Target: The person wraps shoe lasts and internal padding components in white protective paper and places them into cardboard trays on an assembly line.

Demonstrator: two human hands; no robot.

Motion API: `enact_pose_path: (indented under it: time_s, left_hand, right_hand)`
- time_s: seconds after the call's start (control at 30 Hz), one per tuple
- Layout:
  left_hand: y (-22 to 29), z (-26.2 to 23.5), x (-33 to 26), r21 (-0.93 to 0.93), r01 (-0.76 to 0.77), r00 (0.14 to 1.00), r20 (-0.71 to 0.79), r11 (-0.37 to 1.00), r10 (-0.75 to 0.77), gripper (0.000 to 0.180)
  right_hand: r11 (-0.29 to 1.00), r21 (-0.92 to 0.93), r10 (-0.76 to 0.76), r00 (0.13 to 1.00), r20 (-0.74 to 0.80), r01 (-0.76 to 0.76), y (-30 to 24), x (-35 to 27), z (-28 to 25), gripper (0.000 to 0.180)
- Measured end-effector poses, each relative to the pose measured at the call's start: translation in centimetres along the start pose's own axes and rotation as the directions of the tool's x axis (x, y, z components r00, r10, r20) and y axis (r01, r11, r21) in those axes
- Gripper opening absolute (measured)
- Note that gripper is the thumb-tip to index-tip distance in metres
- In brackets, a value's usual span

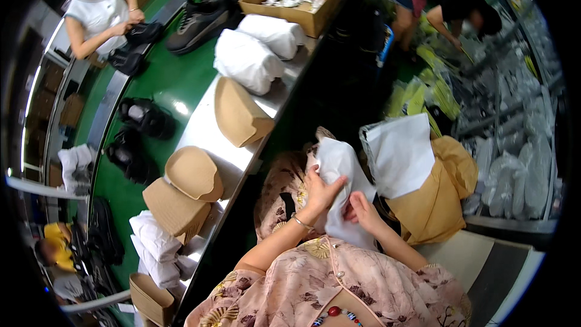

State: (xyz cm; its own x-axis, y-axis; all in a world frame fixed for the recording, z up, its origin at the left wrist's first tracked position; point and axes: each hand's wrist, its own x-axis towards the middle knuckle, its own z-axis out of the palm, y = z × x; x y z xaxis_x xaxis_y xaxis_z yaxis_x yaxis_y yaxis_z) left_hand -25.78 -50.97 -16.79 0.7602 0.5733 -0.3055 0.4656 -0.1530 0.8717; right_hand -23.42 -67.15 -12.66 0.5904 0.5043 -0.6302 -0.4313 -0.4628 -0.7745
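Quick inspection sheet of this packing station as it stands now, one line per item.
Surface: steel shelf beside a green conveyor belt.
Job's things: white tissue paper held over the lap; more sheets in a tan bag.
Clutter: brown cardboard inserts, white wrapped bundles, an open cardboard box, black shoes on the belt.
Grippers: left hand and right hand both grip the paper.
Cables: nothing seen.
Surroundings: a person handles shoes across the belt; bagged stock at right.
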Motion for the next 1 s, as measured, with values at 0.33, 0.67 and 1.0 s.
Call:
enact_pose_path:
  time_s: [0.33, 0.67, 1.0]
  left_hand:
    - [-0.5, 1.0, -0.3, 0.275, -0.099, 0.993, -0.038, 0.956, 0.114, 0.099]
    - [1.1, -1.4, -2.0, -0.310, -0.184, 0.982, -0.029, 0.933, 0.184, 0.069]
    - [10.6, -12.3, -3.8, -0.879, 0.092, 0.833, 0.326, 0.468, 0.448, 0.070]
  right_hand:
    - [0.900, -0.309, -0.404, 0.857, -0.320, 0.309, -0.1, 6.7, 0.6, 0.049]
    - [0.864, -0.074, -0.490, 0.798, -0.352, 0.498, 0.0, 5.4, 4.2, 0.051]
    - [0.614, 0.699, -0.528, 0.849, 0.018, 0.367, -15.3, -3.1, 4.1, 0.040]
